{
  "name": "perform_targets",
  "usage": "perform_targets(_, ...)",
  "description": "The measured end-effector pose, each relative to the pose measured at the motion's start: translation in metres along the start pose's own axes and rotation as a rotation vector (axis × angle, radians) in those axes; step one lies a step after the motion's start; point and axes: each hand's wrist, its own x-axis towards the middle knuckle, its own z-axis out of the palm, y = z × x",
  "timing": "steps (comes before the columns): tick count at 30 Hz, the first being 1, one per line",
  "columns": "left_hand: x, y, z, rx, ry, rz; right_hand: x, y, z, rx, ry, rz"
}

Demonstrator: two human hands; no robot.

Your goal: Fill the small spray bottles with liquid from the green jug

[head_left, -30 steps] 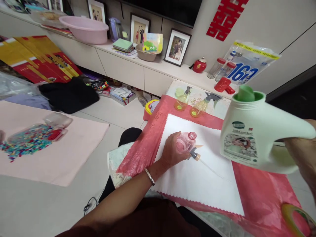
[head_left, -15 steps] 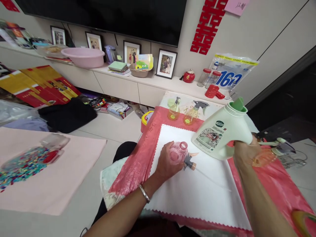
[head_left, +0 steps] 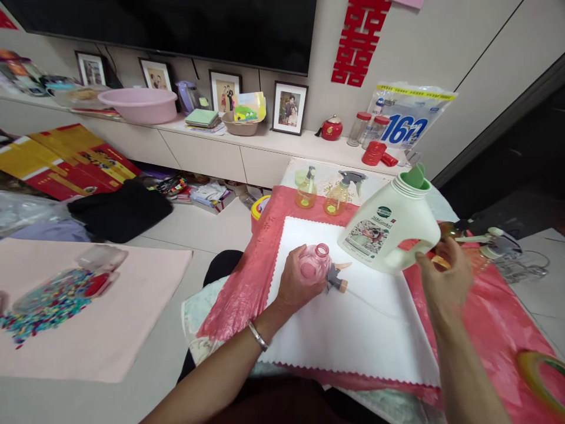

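Observation:
My left hand [head_left: 296, 287] grips a small pink open-necked bottle [head_left: 312, 269] that stands on a white cloth [head_left: 353, 330]. A spray head with a thin tube [head_left: 337, 281] lies on the cloth right beside the bottle. My right hand [head_left: 442, 277] holds a large white detergent jug [head_left: 388, 222] by its handle. The jug is tilted, its green spout [head_left: 415, 175] up and to the right, its base above the cloth near the pink bottle.
A red sheet [head_left: 477, 330] covers the low table. Two yellow spray bottles [head_left: 322, 193] stand at its far edge. A pink mat with coloured beads [head_left: 53, 294] lies on the floor at left. A shelf [head_left: 265, 138] holds frames, jars and a pink basin [head_left: 138, 105].
My right hand has carried the jug lower and left, toward the pink bottle. My left hand stays on the bottle. The camera has tilted up slightly.

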Motion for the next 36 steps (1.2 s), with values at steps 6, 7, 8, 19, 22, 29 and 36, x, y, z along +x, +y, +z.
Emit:
perform_targets(6,-0.001,0.000,-0.002,-0.001,-0.025,-0.028,-0.062,-0.017,0.009,-0.014,-0.240,-0.451)
perform_targets(7,-0.001,0.000,-0.002,0.001,-0.025,-0.030,-0.069,-0.019,0.015,0.001,-0.365,-0.506)
perform_targets(8,-0.001,0.000,-0.003,0.002,-0.023,-0.029,-0.073,-0.020,0.023,0.005,-0.466,-0.545)
perform_targets(19,0.000,0.001,-0.002,-0.015,-0.010,0.010,-0.070,-0.033,0.058,-0.280,-0.941,-0.490)
perform_targets(22,-0.001,-0.001,-0.002,-0.019,-0.018,0.012,-0.069,-0.040,0.056,-0.353,-0.984,-0.446)
perform_targets(29,0.000,-0.001,0.000,-0.006,-0.009,0.002,-0.065,-0.046,0.044,-0.392,-1.065,-0.279)
perform_targets(36,0.001,0.000,-0.001,-0.023,-0.027,-0.016,-0.055,-0.029,0.032,-0.196,-1.231,-0.040)
